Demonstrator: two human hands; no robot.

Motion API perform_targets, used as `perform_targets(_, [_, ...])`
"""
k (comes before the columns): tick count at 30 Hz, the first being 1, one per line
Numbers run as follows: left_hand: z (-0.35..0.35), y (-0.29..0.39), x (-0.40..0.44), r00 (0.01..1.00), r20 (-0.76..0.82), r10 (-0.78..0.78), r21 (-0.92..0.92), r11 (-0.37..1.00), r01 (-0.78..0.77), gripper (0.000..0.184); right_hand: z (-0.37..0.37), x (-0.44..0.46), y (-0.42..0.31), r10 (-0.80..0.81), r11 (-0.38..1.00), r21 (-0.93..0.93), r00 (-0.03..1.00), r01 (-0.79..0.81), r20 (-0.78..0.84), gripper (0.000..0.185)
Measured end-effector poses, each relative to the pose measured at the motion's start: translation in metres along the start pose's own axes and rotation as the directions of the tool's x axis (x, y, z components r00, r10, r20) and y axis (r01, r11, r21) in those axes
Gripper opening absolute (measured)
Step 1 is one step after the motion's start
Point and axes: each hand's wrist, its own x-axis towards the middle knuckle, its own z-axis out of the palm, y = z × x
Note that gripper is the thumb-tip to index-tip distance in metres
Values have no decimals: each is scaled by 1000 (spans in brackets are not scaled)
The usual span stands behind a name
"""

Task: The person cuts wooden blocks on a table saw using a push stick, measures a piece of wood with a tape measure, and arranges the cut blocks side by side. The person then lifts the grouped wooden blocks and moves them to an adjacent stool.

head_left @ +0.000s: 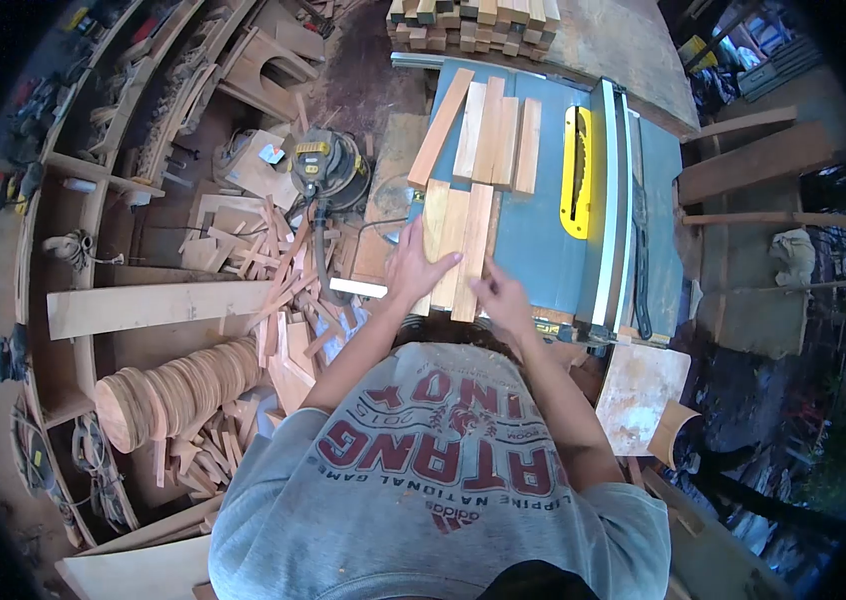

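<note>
Three pale wooden strips [456,225] lie side by side at the near edge of the blue-grey table saw top [553,265]. My left hand [421,268] holds them from the left, its thumb across their upper faces. At the right side, my right hand [503,300] has curled fingers against the rightmost strip [478,240], near its lower end. Beyond them on the saw top lie several more wooden strips [494,130], with one reddish strip [442,125] slanted at the left.
A saw blade [578,165] stands in a yellow insert right of the strips, beside a long metal fence [608,200]. Stacked wood blocks [478,25] stand at the back. To the left are a shop vacuum [326,165], wood offcuts [243,240] and a row of round wooden discs [178,385].
</note>
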Motion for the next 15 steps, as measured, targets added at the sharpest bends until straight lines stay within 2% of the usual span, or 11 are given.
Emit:
perform_targets(1, [-1, 3, 0, 1000, 9, -4, -3, 1000, 4, 110, -16, 14, -5, 132, 991, 27, 989, -134, 64, 83])
perform_targets(2, [-2, 5, -1, 1000, 5, -3, -4, 1000, 3, 110, -22, 37, 0, 53, 996, -67, 982, -66, -182, 79])
perform_targets(3, [-7, 10, -3, 1000, 14, -24, 14, 1000, 23, 110, -26, 63, 3, -49, 985, -171, 911, -23, -408, 76])
perform_targets(5, [-8, 14, -4, 999, 21, -45, 31, 999, 45, 110, -46, 105, -11, -243, 966, -231, 727, 119, -642, 75])
perform_targets(9, [-7, 11, -1, 997, 39, -62, 42, 997, 60, 111, -66, 158, 11, -360, 929, -304, 708, 211, -608, 64])
perform_targets(11, [-6, 9, 1, 996, 50, -76, 47, 996, 74, 111, -73, 156, 19, -103, 985, -175, 823, 5, -559, 57])
perform_targets(14, [-6, 7, -5, 997, 36, -74, 37, 997, 73, 112, -62, 117, 58, -64, 994, -107, 785, -4, -616, 53])
perform_targets(15, [-7, 8, -5, 997, 44, -71, 37, 997, 70, 112, -59, 83, 60, -4, 1000, -1, 848, 3, -531, 54])
